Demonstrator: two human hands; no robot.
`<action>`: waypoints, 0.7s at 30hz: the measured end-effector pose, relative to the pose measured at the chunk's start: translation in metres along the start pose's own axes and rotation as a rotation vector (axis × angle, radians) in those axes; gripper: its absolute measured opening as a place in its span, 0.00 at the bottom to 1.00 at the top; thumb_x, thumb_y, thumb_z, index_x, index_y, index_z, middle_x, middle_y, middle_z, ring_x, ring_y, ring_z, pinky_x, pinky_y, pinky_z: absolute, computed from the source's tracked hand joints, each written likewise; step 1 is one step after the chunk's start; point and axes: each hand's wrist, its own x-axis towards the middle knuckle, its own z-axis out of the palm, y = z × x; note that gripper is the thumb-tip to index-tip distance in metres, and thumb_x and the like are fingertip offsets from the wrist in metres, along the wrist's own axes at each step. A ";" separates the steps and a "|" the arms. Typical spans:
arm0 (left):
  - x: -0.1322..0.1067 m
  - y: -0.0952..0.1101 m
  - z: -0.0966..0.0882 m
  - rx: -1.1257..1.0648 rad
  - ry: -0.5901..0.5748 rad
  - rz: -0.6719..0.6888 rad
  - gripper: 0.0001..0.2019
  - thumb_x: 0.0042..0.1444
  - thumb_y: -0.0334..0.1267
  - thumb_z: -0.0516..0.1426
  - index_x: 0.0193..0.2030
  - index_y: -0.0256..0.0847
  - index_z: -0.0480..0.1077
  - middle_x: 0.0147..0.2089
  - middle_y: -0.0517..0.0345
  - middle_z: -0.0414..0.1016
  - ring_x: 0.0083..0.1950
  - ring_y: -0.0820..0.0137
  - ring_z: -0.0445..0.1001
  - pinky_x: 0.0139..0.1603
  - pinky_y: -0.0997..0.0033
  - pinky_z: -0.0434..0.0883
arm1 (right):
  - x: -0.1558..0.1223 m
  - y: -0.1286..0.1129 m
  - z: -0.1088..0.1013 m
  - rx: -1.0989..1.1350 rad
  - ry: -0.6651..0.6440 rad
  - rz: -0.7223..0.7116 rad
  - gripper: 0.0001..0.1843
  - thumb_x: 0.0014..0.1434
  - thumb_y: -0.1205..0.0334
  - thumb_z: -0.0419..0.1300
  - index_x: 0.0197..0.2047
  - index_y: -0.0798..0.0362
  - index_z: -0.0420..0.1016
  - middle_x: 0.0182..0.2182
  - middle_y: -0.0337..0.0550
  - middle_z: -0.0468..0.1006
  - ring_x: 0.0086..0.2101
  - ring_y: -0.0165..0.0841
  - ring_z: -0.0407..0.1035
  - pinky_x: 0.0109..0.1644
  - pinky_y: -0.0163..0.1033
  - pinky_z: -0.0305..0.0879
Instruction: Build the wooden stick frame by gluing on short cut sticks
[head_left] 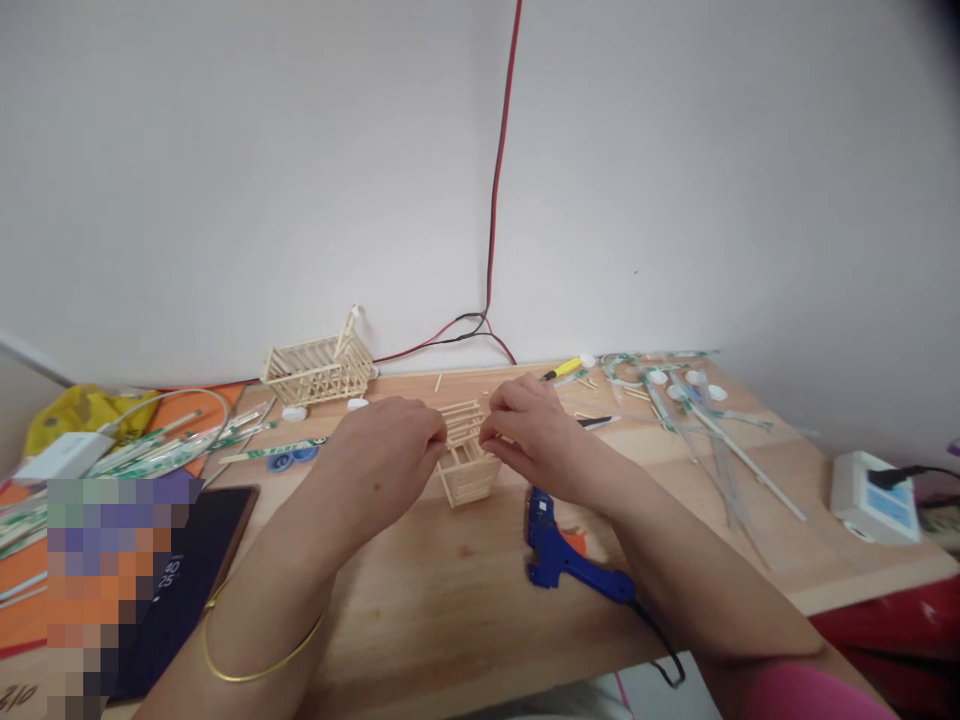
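Note:
Between my hands stands a small open frame of thin wooden sticks (472,475), resting on the wooden table. My left hand (390,455) is closed at the frame's left side, fingertips pinched at its edge. On the other side my right hand (532,430) is pinched against the frame's upper right edge. Whether a loose stick is between the fingers is hidden. Just below my right hand lies a blue glue gun (559,555) with an orange part beside it. Behind, by the wall, a larger cart-like stick frame (319,368) stands with white round pieces near it.
A yellow utility knife (562,368) lies at the back. Plastic wrappers and white caps (716,393) spread over the right. A white power strip (874,497) sits at the right edge. On the left are wrapped sticks (172,445), a dark tablet (199,570) and a white charger (64,457).

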 end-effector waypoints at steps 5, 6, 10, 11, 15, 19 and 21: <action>0.001 0.001 0.000 0.009 -0.018 -0.020 0.13 0.59 0.38 0.49 0.32 0.41 0.73 0.34 0.55 0.76 0.37 0.66 0.71 0.38 0.66 0.61 | -0.004 0.004 -0.004 0.032 0.010 -0.016 0.07 0.61 0.64 0.58 0.34 0.52 0.76 0.37 0.45 0.69 0.41 0.37 0.58 0.46 0.44 0.54; 0.001 0.001 0.000 0.011 -0.018 -0.021 0.13 0.59 0.38 0.49 0.32 0.41 0.73 0.34 0.55 0.76 0.37 0.66 0.71 0.38 0.66 0.61 | -0.005 0.005 -0.005 0.036 0.017 -0.024 0.06 0.61 0.64 0.58 0.35 0.51 0.76 0.37 0.44 0.68 0.41 0.37 0.58 0.46 0.45 0.54; 0.001 0.003 0.000 0.009 -0.022 -0.017 0.13 0.59 0.38 0.49 0.30 0.40 0.72 0.33 0.55 0.75 0.36 0.67 0.70 0.37 0.67 0.61 | -0.007 0.006 -0.004 0.033 0.042 -0.036 0.04 0.59 0.65 0.59 0.35 0.51 0.76 0.37 0.44 0.68 0.42 0.37 0.58 0.46 0.45 0.54; 0.001 0.003 0.000 0.009 -0.024 -0.015 0.13 0.59 0.38 0.49 0.30 0.40 0.72 0.33 0.55 0.75 0.35 0.67 0.70 0.36 0.67 0.61 | -0.008 0.006 -0.003 0.026 0.048 -0.032 0.04 0.58 0.66 0.59 0.35 0.51 0.76 0.37 0.44 0.68 0.42 0.37 0.58 0.46 0.45 0.54; 0.000 0.003 0.002 0.019 -0.010 -0.001 0.13 0.59 0.39 0.49 0.31 0.40 0.72 0.33 0.56 0.74 0.35 0.67 0.70 0.36 0.67 0.60 | -0.008 0.004 -0.005 0.037 0.059 -0.018 0.05 0.59 0.65 0.58 0.36 0.51 0.75 0.37 0.45 0.68 0.42 0.38 0.59 0.47 0.46 0.55; 0.002 0.000 0.000 -0.006 0.006 -0.013 0.12 0.59 0.38 0.49 0.31 0.41 0.72 0.32 0.57 0.75 0.33 0.68 0.70 0.34 0.69 0.59 | -0.009 0.006 -0.010 0.092 0.091 -0.045 0.07 0.58 0.68 0.57 0.40 0.51 0.74 0.38 0.45 0.69 0.43 0.37 0.61 0.49 0.45 0.57; 0.000 -0.008 0.000 -0.044 -0.002 -0.038 0.13 0.58 0.38 0.49 0.29 0.41 0.72 0.30 0.57 0.75 0.31 0.69 0.69 0.32 0.70 0.58 | -0.010 0.008 -0.014 0.096 0.101 -0.049 0.07 0.59 0.68 0.56 0.40 0.52 0.73 0.37 0.45 0.70 0.44 0.37 0.62 0.50 0.45 0.57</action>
